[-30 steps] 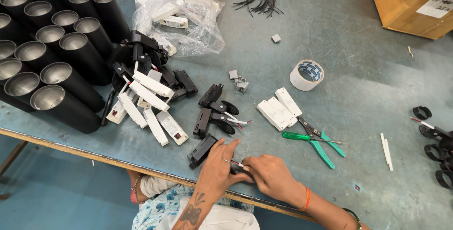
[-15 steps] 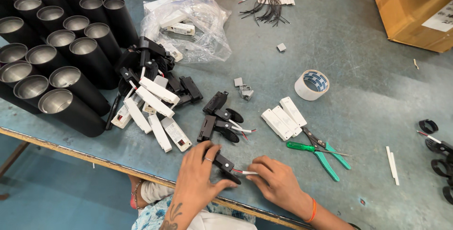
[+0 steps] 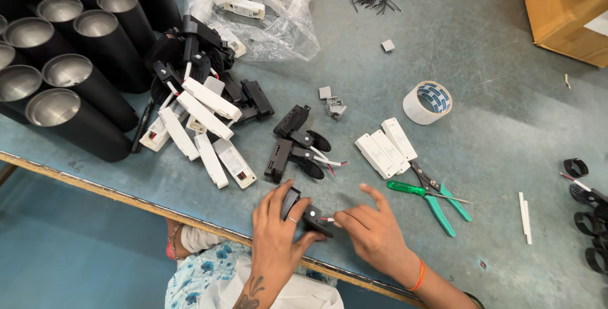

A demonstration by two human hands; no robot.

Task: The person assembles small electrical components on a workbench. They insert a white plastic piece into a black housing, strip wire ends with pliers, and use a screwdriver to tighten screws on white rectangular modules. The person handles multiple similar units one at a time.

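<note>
**Black connector part held at the near table edge**

You hold a small black plastic part [image 3: 303,211] just inside the near edge of the grey-blue table [image 3: 506,125]. Its long axis runs from upper left to lower right, and thin red and white wires [image 3: 327,219] leave its lower right end, pointing toward your right hand. Your left hand [image 3: 275,236] wraps the part from the left, fingers curled over it. Your right hand [image 3: 373,233] pinches the wire ends between thumb and fingers, with the index finger lifted.

Just beyond lie two similar black parts [image 3: 297,147] with loose wires. To their right are three white rectangular blocks [image 3: 386,147] side by side, then green-handled pliers [image 3: 443,201] with a green screwdriver [image 3: 418,190] across them. Further out stands a roll of tape [image 3: 427,102], white with a blue patterned core.

To the left is a heap of white oblong units [image 3: 202,131] bearing small labels, mixed with black pieces. Behind it sits a crumpled clear plastic bag [image 3: 278,17] holding white units. Black cylindrical housings [image 3: 76,93] crowd the far left. A brown cardboard box [image 3: 563,8] with a white label occupies the far right corner.
</note>
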